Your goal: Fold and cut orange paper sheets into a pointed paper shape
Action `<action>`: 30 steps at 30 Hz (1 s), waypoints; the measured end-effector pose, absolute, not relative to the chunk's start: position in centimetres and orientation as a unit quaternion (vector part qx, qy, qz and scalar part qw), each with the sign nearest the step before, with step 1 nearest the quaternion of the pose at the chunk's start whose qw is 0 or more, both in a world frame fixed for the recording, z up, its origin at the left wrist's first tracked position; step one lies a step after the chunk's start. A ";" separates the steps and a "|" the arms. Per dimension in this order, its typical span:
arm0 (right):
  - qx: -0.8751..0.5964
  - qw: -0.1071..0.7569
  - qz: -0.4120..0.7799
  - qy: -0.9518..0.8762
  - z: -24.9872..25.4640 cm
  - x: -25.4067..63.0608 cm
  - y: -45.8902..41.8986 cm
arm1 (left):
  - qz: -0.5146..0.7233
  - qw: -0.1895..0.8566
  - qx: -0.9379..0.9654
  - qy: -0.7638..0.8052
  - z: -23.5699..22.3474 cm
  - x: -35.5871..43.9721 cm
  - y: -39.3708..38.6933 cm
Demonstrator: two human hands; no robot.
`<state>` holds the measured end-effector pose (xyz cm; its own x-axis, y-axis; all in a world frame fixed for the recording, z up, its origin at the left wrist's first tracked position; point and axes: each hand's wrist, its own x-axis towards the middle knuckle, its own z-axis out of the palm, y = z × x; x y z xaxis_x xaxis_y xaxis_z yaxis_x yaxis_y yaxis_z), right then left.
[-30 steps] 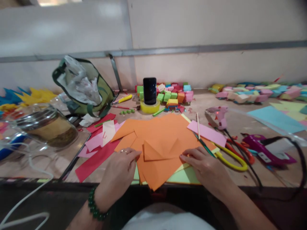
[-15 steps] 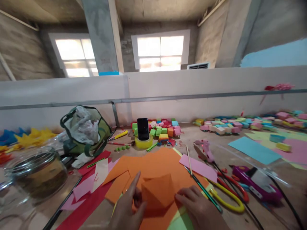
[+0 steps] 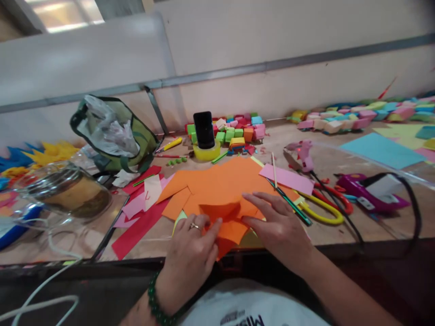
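Note:
A folded piece of orange paper (image 3: 231, 231), its top fold standing up with a hollow beneath, lies near the table's front edge. My left hand (image 3: 192, 249), with a ring and a green bead bracelet, is closed on its left side, index fingertip pressing on the fold. At the right side my right hand (image 3: 277, 222) grips the same piece between thumb and fingers, the other fingers reaching over its upper edge. Under and behind it spreads a large orange sheet (image 3: 217, 181). The undersides of the folds are hidden.
A phone (image 3: 204, 130) stands in a yellow tape roll (image 3: 206, 151) before several paper blocks. To the right lie yellow-handled scissors (image 3: 326, 217), a pink glue gun (image 3: 305, 156) and a purple device (image 3: 369, 194). A glass jar (image 3: 74, 190) and green bag (image 3: 141, 140) stand left.
My view has tilted down, showing the table edge and my forearms. The orange piece's fold now stands more open, and my left hand has turned over it with fingers curled in.

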<state>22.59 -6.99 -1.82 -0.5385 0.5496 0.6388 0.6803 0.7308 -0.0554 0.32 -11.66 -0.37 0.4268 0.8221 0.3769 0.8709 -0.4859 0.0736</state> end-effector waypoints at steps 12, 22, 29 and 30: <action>-0.326 0.308 0.021 -0.893 -3.2 23.2 -6.3 | -0.164 0.086 -0.851 -0.492 -1.0 -0.7 -10.2; -0.426 0.259 0.043 -0.866 -3.6 23.7 -4.0 | -0.183 -0.081 -0.803 -0.562 -1.6 -1.3 -7.7; -0.385 0.249 -0.087 -0.884 -3.4 22.9 -3.6 | -0.148 -0.013 -0.780 -0.608 -1.9 -0.6 -6.6; -0.346 0.238 -0.095 -0.903 -3.2 22.7 -3.8 | -0.142 0.005 -0.794 -0.591 -1.9 -0.4 -6.7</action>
<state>22.67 -3.80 -3.18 -0.6479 0.5789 0.4951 0.6689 0.7434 0.0062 -0.35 -6.72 -1.87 0.2621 0.9369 0.2312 0.9399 -0.3021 0.1590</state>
